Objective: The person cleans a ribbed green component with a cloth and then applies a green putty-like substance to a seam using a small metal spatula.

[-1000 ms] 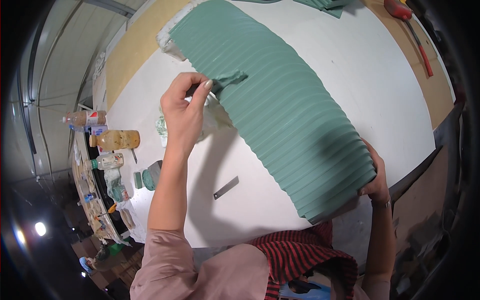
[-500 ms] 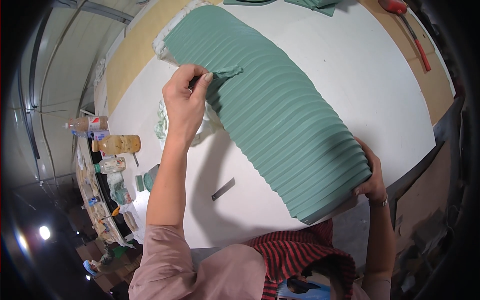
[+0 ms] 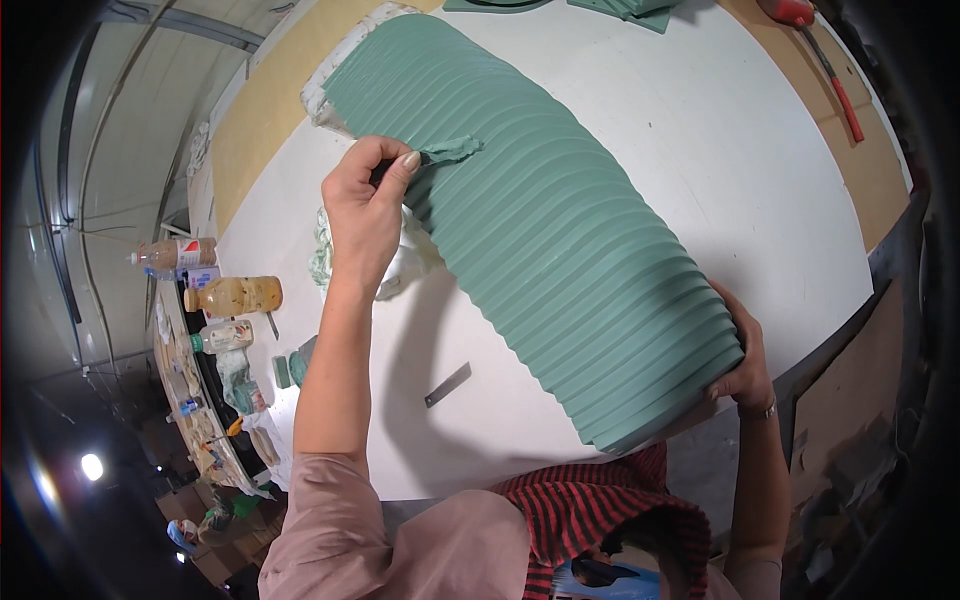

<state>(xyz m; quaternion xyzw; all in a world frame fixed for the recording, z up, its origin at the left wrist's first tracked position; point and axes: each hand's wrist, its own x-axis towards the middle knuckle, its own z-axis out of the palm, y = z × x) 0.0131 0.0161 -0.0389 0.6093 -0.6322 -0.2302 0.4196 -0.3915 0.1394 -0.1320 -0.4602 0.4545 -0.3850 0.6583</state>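
A large green ribbed clay form (image 3: 540,215) lies across the round white table (image 3: 690,130). My left hand (image 3: 368,205) is closed on a small dark tool whose tip carries a smear of green clay (image 3: 452,150), pressed against the form's upper left side. My right hand (image 3: 742,352) grips the form's near lower end at the table's edge. A watch band shows on that wrist.
A crumpled white and green rag (image 3: 400,262) lies under my left hand. A thin metal blade (image 3: 447,385) rests on the table near me. Bottles (image 3: 232,295) and clutter stand on a bench at left. A red-handled tool (image 3: 825,55) lies at the upper right.
My left hand with the tool has shifted slightly up along the ribbed form. My right hand stays on the near end.
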